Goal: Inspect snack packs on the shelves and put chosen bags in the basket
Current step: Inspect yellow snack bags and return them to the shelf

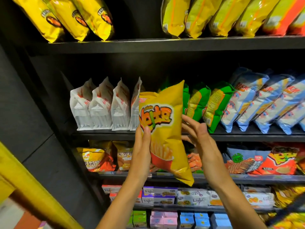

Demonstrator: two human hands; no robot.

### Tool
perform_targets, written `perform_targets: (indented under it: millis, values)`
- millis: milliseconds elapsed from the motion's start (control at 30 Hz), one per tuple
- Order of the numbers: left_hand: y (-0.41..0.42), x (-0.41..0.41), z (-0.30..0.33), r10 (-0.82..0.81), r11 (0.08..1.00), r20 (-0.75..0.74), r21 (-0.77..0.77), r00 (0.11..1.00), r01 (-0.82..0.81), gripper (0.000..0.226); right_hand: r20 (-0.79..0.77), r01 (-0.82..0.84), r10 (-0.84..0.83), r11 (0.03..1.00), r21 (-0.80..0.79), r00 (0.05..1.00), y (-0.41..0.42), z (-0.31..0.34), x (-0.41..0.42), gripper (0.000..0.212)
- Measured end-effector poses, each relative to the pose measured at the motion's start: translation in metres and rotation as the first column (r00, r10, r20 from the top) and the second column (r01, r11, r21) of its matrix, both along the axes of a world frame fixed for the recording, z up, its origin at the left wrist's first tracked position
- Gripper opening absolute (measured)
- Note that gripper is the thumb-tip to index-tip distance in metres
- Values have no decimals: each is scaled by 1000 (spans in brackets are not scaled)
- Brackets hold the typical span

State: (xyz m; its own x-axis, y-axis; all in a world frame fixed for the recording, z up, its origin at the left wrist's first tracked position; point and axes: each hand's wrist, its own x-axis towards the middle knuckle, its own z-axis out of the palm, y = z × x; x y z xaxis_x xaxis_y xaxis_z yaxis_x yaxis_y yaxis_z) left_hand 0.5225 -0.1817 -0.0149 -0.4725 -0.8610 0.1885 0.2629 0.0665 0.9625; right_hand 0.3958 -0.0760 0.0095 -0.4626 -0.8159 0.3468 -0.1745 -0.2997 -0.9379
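I hold a yellow snack bag (165, 129) with a picture of fries upright in front of the middle shelf (105, 134). My left hand (142, 149) grips the bag's left edge, with the thumb lying across its front. Just off the bag's right edge, my right hand (198, 134) is raised with straight, spread fingers; whether it touches the bag I cannot tell. No basket is in view.
White pouches (99, 104), green bags (212, 103) and blue bags (264, 103) stand on the middle shelf. Yellow bags (69, 15) line the shelf above. Orange and red packs (264, 161) fill the shelf below, with small boxes (165, 195) lower still. A black side panel (33, 113) closes the left.
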Motion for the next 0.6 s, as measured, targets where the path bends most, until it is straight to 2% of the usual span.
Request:
perform_targets:
  millis: [67, 133, 200, 333, 400, 467, 500, 600]
  values:
    - [-1, -1, 2, 37, 994, -55, 109, 998, -31, 66, -1, -108, 108, 994, 2, 994, 5, -2, -1, 90]
    - [0, -3, 5, 72, 978, -81, 203, 994, -54, 48, 0, -190, 190, 982, 12, 982, 8, -5, 1, 90]
    - [-1, -6, 3, 83, 971, -85, 232, 993, -61, 33, -8, -247, 248, 968, 33, 969, 9, -8, 7, 88]
    - [1, -9, 3, 73, 976, -85, 210, 994, -53, 33, -13, -319, 320, 945, 68, 947, 11, -13, 18, 81]
    - [-1, -6, 5, 79, 976, -62, 210, 995, -64, 41, -22, -339, 342, 937, 78, 939, 11, -12, 18, 81]
    - [-2, -4, 6, 90, 986, -7, 141, 996, -88, 74, -33, -348, 351, 934, 79, 936, 12, -8, 15, 85]
    - [0, -4, 7, 91, 993, 23, 74, 996, -93, 82, -30, -352, 355, 932, 84, 934, 12, -5, 13, 85]
    - [2, -1, 12, 29, 996, 11, -79, 1000, -28, 62, -98, -290, 299, 952, 95, 949, 12, 3, 10, 76]
